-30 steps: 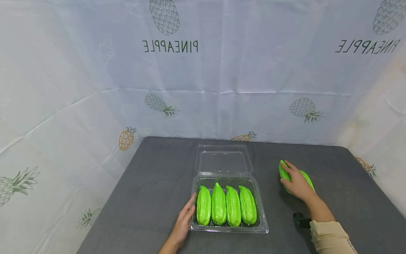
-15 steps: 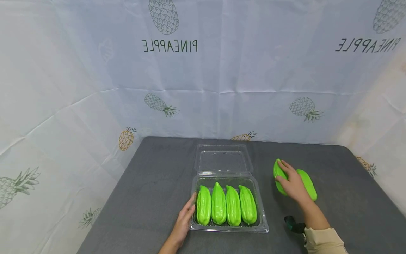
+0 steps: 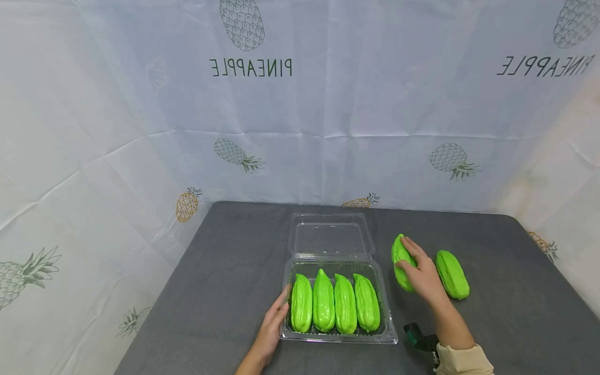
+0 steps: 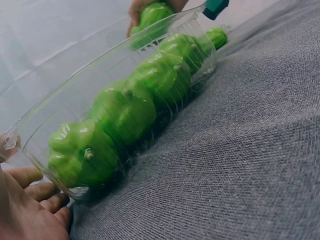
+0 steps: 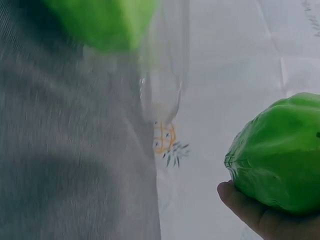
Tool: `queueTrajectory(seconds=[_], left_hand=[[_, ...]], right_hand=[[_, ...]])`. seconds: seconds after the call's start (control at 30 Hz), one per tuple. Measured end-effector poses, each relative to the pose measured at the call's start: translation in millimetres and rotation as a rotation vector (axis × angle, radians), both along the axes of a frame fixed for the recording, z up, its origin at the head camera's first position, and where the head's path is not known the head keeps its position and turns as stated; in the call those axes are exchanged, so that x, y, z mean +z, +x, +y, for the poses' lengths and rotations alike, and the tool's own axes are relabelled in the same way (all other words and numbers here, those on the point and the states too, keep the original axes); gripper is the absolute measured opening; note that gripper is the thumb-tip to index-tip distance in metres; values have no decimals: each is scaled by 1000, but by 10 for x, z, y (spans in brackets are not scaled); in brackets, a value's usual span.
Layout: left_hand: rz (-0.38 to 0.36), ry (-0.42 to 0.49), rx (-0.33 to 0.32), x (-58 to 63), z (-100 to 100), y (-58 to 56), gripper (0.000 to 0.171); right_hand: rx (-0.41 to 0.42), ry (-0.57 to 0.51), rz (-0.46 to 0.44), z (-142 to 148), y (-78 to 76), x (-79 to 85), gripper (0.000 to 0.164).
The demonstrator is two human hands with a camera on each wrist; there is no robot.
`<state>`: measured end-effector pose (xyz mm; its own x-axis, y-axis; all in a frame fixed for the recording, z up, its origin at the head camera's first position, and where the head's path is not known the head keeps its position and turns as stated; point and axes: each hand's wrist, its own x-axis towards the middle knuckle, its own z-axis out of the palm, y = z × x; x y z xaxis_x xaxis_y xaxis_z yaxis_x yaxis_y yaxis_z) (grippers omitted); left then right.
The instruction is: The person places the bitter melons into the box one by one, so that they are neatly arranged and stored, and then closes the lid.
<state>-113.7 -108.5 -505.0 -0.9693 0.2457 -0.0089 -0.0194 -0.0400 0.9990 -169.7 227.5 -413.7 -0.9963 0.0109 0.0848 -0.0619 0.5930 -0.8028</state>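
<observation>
In the head view, my left hand holds the left rim of a clear plastic clamshell box, its lid laid back. Several ridged green gourds lie side by side inside. The left wrist view shows the fingers against the box wall near a corner. To the right of the box, my right hand grips another green gourd, thumb on its left side and fingers over its top. The right wrist view has this held gourd with the thumb beneath it.
One more green gourd lies on the dark grey table, right of my right hand. The open lid extends behind the box. A dark device sits at my right wrist. Pineapple-print cloth hangs behind the table.
My right hand has moved left toward the box with the gourd in its grip, away from the other loose gourd, now fully visible. The left hand and box have stayed put.
</observation>
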Motion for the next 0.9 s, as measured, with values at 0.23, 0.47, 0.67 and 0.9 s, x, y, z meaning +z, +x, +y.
queueTrajectory(seconds=[0.23, 0.47, 0.67, 0.9], left_hand=[[-3, 2, -5, 13, 0, -1, 59], [16, 29, -7, -7, -7, 7, 58], [30, 54, -19, -11, -7, 8, 58], [24, 53, -18, -8, -9, 5, 59]], right_hand=[[9, -51, -26, -170, 55, 41, 61], [20, -79, -39, -205, 97, 65, 61], [47, -101, -31, -250, 172, 120, 61], [57, -147, -10, -414, 233, 153, 60]])
